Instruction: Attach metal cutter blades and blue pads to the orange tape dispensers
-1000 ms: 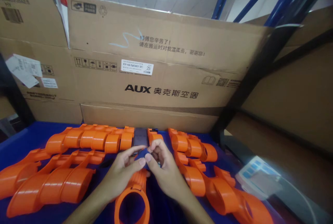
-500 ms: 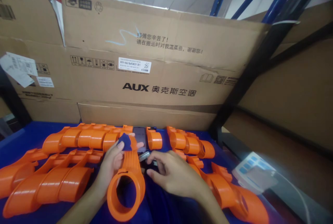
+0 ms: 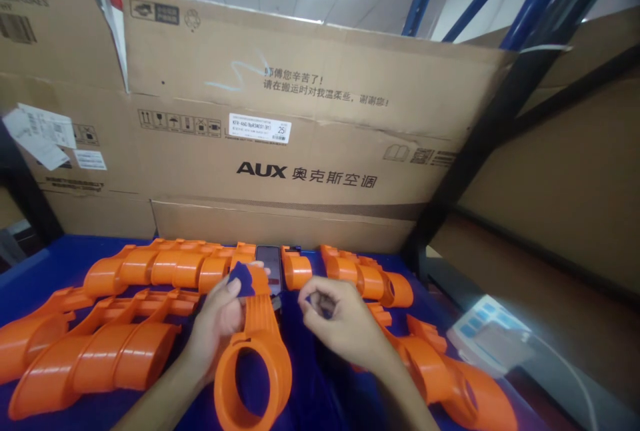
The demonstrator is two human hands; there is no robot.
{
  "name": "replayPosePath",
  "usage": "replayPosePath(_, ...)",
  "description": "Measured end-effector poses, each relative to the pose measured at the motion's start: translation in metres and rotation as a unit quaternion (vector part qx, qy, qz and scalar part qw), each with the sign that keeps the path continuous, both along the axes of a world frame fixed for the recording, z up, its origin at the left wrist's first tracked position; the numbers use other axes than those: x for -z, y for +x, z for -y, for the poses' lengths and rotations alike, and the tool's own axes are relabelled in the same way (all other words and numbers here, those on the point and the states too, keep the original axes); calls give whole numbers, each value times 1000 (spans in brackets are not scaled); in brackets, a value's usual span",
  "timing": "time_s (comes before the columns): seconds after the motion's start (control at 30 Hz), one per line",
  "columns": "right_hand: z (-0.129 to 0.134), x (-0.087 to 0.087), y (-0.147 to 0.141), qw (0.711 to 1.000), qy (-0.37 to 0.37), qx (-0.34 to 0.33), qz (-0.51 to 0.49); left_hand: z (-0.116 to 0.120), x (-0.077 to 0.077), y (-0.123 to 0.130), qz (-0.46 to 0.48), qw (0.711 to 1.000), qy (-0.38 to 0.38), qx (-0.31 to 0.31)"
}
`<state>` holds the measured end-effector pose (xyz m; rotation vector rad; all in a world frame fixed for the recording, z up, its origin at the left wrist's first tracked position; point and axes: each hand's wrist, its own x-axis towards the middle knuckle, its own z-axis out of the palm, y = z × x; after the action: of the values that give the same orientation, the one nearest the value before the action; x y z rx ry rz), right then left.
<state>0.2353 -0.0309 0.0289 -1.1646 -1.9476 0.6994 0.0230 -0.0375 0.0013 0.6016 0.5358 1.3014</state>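
My left hand (image 3: 220, 316) is closed on an orange plastic ring with a flat, ribbed arm (image 3: 260, 314). The ring end hangs toward me, and the arm's far end lies between thumb and fingers. Under my thumb is a dark blue patch or piece (image 3: 241, 279) against that end; its kind is unclear. Just to the right, my right hand (image 3: 343, 324) is held apart from the ring, its fingers curled and thumb and forefinger pressed together. Whatever they pinch, if anything, is hidden.
Rows of similar orange rings (image 3: 145, 351) lie left, behind and right (image 3: 430, 367) on the blue surface (image 3: 200, 411). A dark phone-like device (image 3: 270, 263) lies behind my hands. A white device with blue keys (image 3: 490, 334) stands right. Cardboard (image 3: 320, 211) walls the back, beside a black post (image 3: 463, 164).
My right hand has drawn away from a silvery object near the ring's arm, moving slightly up and right, and its fingers have closed. The held ring has shifted slightly right and down.
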Motion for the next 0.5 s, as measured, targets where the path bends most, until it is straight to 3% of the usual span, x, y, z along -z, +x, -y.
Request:
replayPosePath(0.1, -6, 4, 3, 994, 16, 35, -107, 2, -1, 4, 9, 997, 17, 79)
replayPosePath(0.27, -5, 4, -4, 979, 24, 31, -202, 5, 5, 7, -12, 989, 55, 136)
replayPosePath(0.5, 0, 9, -24, 973, -25, -42, -225, 1, 13, 7, 31, 993, 36, 105)
